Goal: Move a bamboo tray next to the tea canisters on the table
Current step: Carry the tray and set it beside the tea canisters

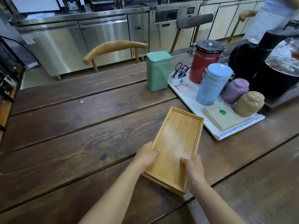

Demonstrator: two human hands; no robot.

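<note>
Plainly, in the head view, the tray (176, 146) is a shallow bamboo rectangle with a low raised rim, empty, and it looks stiff and light; one hand could likely carry it, though two keep it level. Its smooth finished wood may be a little slippery, so I judge the long side rims the best place to take hold, with thumbs hooked over the lip. It seems sturdy rather than fragile.

The left hand (148, 156) clasps the tray's left long rim near the near end, thumb lying over the lip onto the inner floor, fingers curled under or against the outer edge. The right hand (193, 171) grips the opposite long rim the same way, thumb inside. Both are part closed around the rims, holding nothing else.

The tray lies lengthwise on, or just above, the brown plank tabletop (80, 126); whether it touches I cannot tell. Its far corner sits just beside the white platter (226, 135) that carries the blue canister (213, 84), the red canister (205, 62), two small jars and napkins. The green tin (158, 71) stands beyond the tray, beside that platter
</note>
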